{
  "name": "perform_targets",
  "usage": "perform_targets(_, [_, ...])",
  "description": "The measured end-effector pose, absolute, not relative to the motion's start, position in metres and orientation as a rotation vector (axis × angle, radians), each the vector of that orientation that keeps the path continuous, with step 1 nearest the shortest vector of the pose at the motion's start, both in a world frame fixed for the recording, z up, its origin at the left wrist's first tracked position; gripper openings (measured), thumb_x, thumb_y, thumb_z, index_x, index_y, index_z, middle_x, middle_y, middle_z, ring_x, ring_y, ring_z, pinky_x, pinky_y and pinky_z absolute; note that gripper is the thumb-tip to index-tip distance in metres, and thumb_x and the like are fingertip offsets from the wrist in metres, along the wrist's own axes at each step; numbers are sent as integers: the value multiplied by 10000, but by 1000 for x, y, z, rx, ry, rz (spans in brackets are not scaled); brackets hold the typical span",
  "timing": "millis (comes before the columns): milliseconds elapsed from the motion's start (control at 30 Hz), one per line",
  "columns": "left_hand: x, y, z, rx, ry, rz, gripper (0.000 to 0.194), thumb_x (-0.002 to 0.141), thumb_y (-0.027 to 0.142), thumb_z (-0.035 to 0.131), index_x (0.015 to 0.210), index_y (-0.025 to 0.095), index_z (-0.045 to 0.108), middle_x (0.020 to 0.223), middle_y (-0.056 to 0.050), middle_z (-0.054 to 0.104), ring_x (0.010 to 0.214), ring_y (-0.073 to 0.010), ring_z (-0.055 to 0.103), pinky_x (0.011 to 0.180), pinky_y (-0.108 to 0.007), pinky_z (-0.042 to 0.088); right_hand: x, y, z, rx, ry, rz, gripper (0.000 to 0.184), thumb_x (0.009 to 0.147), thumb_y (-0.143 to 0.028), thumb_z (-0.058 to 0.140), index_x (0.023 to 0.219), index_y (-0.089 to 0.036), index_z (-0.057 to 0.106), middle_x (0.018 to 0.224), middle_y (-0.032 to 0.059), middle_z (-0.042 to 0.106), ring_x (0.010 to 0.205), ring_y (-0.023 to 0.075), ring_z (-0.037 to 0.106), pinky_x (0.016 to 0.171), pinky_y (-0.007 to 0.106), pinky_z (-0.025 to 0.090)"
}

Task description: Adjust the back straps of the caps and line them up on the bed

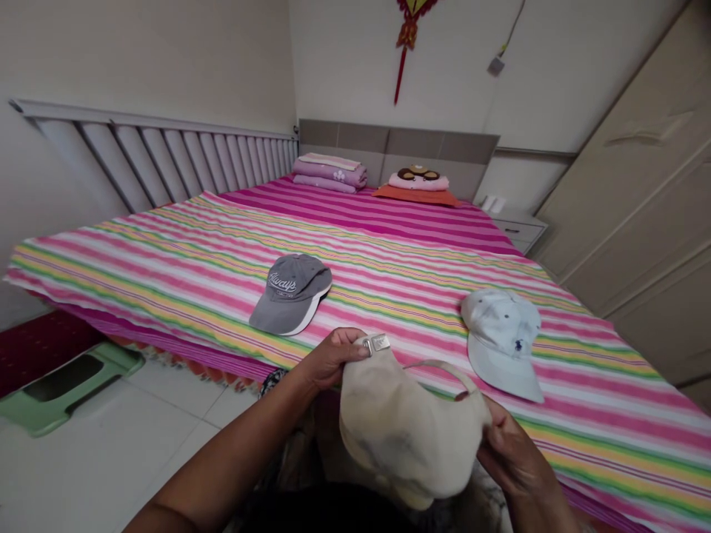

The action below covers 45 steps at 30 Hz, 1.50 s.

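Cream baseball cap [403, 429] held up between both hands.
Left hand [333, 359] grips beside its metal strap buckle [375, 343], right hand [514, 459] grips the far side; beyond the hands, a grey cap [292, 295] and pale blue cap [503, 342] lie apart on the striped bedspread [167, 274].

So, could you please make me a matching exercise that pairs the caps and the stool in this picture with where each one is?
Things:
1 grey cap
2 pale blue cap
3 beige cap
4 green plastic stool

Places:
A on the tiled floor
B held by left hand and right hand
C on the striped bedspread, nearer the left hand
D on the bedspread, nearer the right hand

Pairs: 1-C, 2-D, 3-B, 4-A
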State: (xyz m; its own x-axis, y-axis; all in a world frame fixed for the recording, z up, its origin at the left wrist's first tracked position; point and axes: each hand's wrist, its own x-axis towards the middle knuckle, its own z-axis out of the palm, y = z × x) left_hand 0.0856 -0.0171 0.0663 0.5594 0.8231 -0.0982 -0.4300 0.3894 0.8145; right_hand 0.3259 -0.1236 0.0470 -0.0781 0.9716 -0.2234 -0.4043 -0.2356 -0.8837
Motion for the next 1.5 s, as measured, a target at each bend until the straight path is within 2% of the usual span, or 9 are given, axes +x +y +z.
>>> perform_targets(133, [88, -20, 74, 886, 569, 797, 264, 444, 245, 765, 619, 94, 639, 524, -23, 592, 423, -81, 485, 425, -183, 354, 321, -127, 58, -1034, -865, 1568, 308, 515, -437, 750, 678, -190, 665, 590, 29, 610, 523, 150, 520, 519, 255, 391])
perform_targets(267, [91, -25, 82, 974, 613, 777, 293, 455, 290, 769, 612, 102, 609, 506, 3, 566, 408, -66, 467, 406, -171, 336, 312, -126, 65, -893, -1038, 1496, 194, 595, -356, 717, 622, -178, 642, 611, 42, 595, 597, 153, 500, 572, 258, 385])
perform_targets(400, [93, -31, 88, 1134, 663, 722, 271, 515, 301, 748, 637, 98, 615, 511, 16, 559, 424, -53, 460, 421, -165, 337, 304, -126, 63, -701, -1023, 1541, 142, 655, -313, 674, 663, -189, 606, 562, 19, 557, 543, 135, 472, 528, 253, 367])
perform_targets(533, [94, -35, 90, 1197, 674, 694, 261, 533, 302, 743, 642, 98, 624, 518, 19, 556, 443, -47, 457, 440, -161, 340, 300, -125, 60, -687, -954, 1556, 199, 725, -375, 610, 769, -181, 594, 471, -24, 462, 434, 94, 405, 426, 211, 317])
perform_targets(667, [94, -34, 89, 1166, 629, 679, 255, 567, 310, 727, 673, 102, 627, 543, 15, 557, 454, -47, 459, 446, -164, 345, 295, -125, 63, -756, -895, 1508, 287, 814, -433, 473, 809, -171, 590, 443, -26, 453, 371, 73, 355, 377, 196, 301])
perform_targets(900, [94, -33, 92, 1068, 377, 633, 242, 605, 278, 714, 749, 108, 620, 658, -18, 604, 535, -67, 530, 513, -173, 400, 289, -118, 80, -865, -945, 1413, 209, 687, -298, 665, 865, -192, 639, 701, 5, 579, 415, 70, 462, 357, 196, 375])
perform_targets(1100, [97, -32, 90, 948, 355, 650, 272, 587, 267, 730, 780, 101, 634, 647, -36, 624, 535, -92, 567, 504, -185, 428, 292, -110, 101, -928, -1068, 1226, 264, 786, -410, 542, 836, -170, 638, 507, -23, 514, 398, 54, 430, 405, 174, 334])
perform_targets(1233, [96, -32, 92, 969, 379, 627, 279, 578, 260, 736, 787, 97, 647, 654, -38, 631, 532, -84, 564, 501, -175, 428, 289, -111, 112, -1127, -1283, 1251, 269, 798, -401, 528, 798, -147, 620, 483, -40, 474, 366, 31, 355, 364, 156, 269])
perform_targets(1500, [94, -33, 94, 987, 381, 591, 251, 598, 252, 726, 801, 120, 661, 690, -37, 655, 553, -82, 580, 516, -169, 427, 280, -117, 120, -1273, -1437, 1377, 367, 785, -466, 493, 649, -134, 571, 401, -65, 361, 342, 45, 324, 341, 164, 318])
